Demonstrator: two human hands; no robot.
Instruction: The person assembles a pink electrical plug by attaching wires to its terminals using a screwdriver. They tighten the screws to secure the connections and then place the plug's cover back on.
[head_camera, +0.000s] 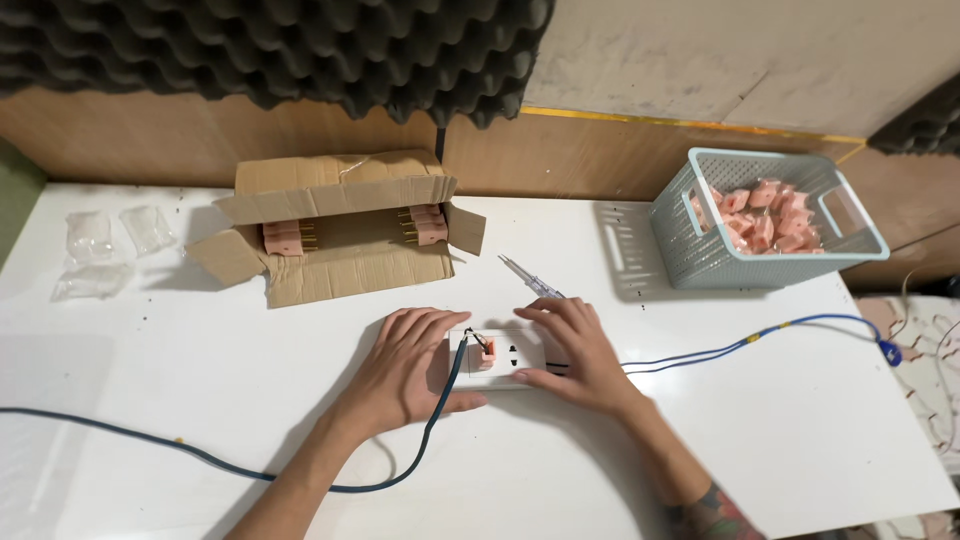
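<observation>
Left hand (405, 365) and right hand (580, 355) spread flat, gripping nothing, pressed on white socket (505, 357) mid-table, pink plug (486, 353) seated, blue cable (200, 455) trailing left, screwdriver (530, 277) behind, cardboard box (340, 225), basket (765, 215) far right

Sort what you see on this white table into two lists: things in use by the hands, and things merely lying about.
In use:
- white rectangular socket block, under left hand and right hand
- small pink plug in it
- blue cable

Lying about:
- open brown cardboard box
- pale blue plastic basket
- clear plastic bags
- clear-handled screwdriver
</observation>
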